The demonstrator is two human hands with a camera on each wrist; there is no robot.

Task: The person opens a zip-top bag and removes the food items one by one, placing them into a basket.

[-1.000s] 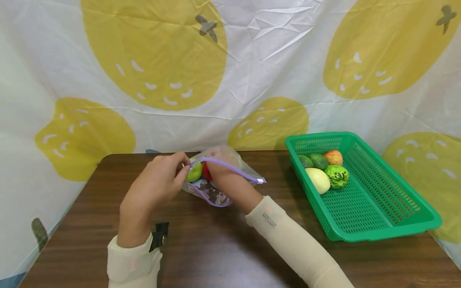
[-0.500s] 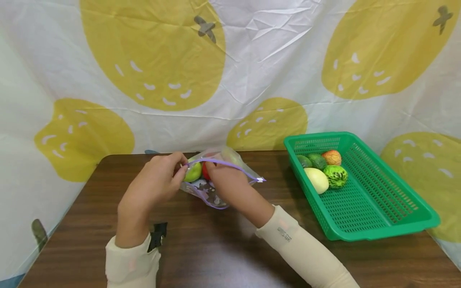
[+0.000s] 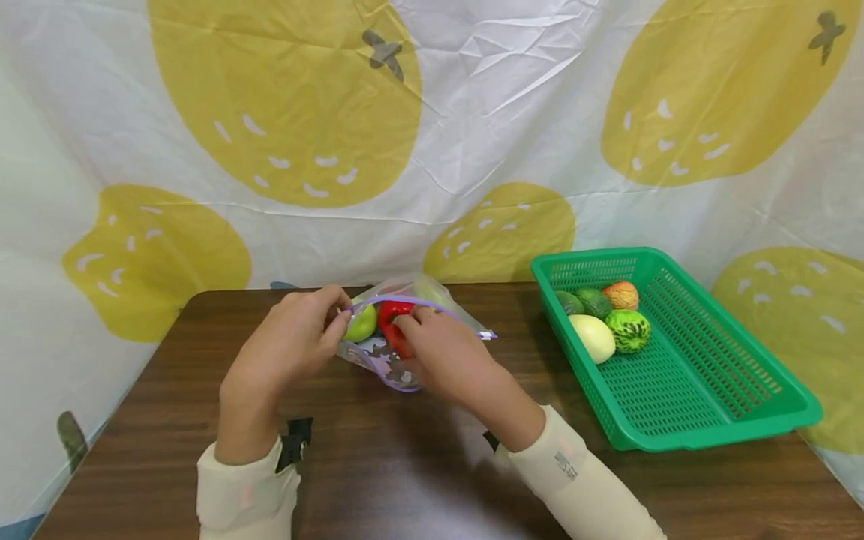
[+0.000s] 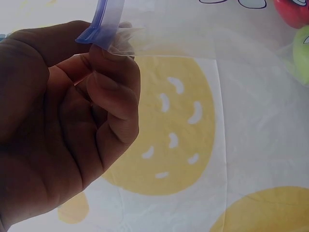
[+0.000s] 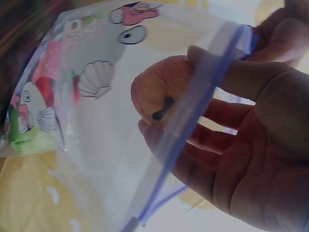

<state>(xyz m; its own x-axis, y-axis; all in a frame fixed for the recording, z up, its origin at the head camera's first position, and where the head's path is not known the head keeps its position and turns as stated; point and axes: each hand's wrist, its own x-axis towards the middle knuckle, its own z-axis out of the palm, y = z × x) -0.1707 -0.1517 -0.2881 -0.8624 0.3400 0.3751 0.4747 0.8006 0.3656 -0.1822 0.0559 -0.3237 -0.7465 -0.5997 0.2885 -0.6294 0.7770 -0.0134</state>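
A clear zip bag (image 3: 378, 354) with a purple zip edge and printed sea pictures lies on the table with its mouth apart. My left hand (image 3: 290, 337) pinches the bag's rim at its left corner; the left wrist view shows the purple strip (image 4: 99, 21) between thumb and fingers. My right hand (image 3: 448, 352) is at the bag's mouth. In the right wrist view its fingertips grip a round orange-pink fruit (image 5: 161, 92) with a dark stem, just behind the zip edge; the head view hides this fruit. Inside the bag sit a green apple (image 3: 362, 322) and a red pepper (image 3: 393, 319).
To the right stands a green plastic basket (image 3: 695, 435) holding several fruits, among them a pale yellow one (image 3: 592, 337), a green mottled one (image 3: 629, 330) and a red-yellow one (image 3: 621, 295). A fruit-printed cloth (image 3: 337, 247) hangs behind the brown table (image 3: 378, 480).
My right hand has drawn back from deep inside the bag towards its mouth, down and to the right, uncovering more of the red pepper. The left hand has stayed on the rim.
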